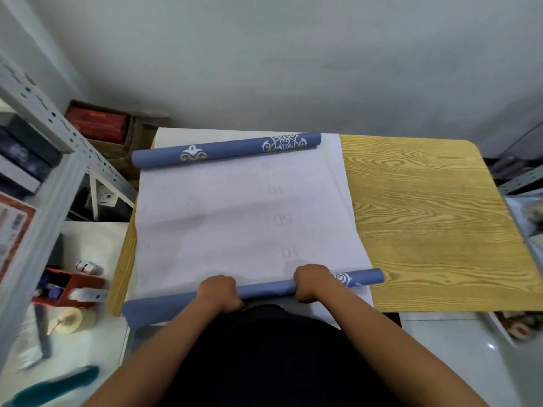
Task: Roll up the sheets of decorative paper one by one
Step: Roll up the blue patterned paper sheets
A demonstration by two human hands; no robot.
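Sheet (244, 218) flat on surface (426, 218), white back up | near edge rolled, axis left-right | left hand (219, 293) and right hand (312, 283) curled round roll (264, 289) | unrolled paper lies ahead

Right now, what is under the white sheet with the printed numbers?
The wooden table is under the sheet; its grain shows at the right and at the left edge. A further white layer shows at the sheet's right edge. Anything else beneath is covered.
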